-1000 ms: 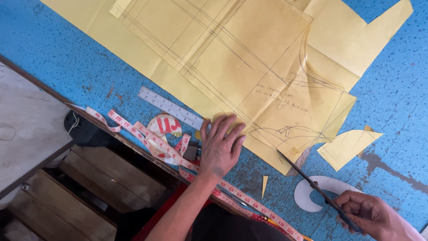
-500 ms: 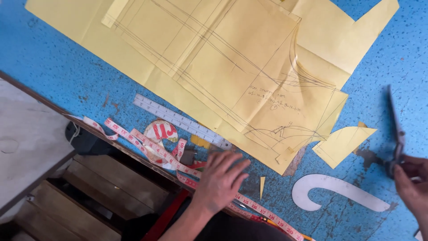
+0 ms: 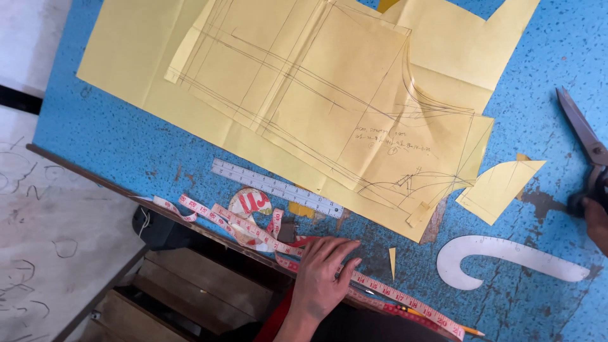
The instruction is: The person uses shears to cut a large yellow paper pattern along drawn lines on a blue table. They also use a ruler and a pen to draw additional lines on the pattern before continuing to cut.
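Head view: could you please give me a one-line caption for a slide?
Left hand rests on a tape measure at the blue table's edge; right hand holds scissors beside yellow pattern paper.

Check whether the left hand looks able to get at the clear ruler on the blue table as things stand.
Probably yes. The left hand rests on the tape measure at the table's near edge, and the ruler lies just beyond it, uncovered, with only loops of tape and bare blue table between them.

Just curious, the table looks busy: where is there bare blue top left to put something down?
Bare table lies between the yellow paper and the near edge, and right of the white curve. It is crowded around the left hand, tape measure and ruler.
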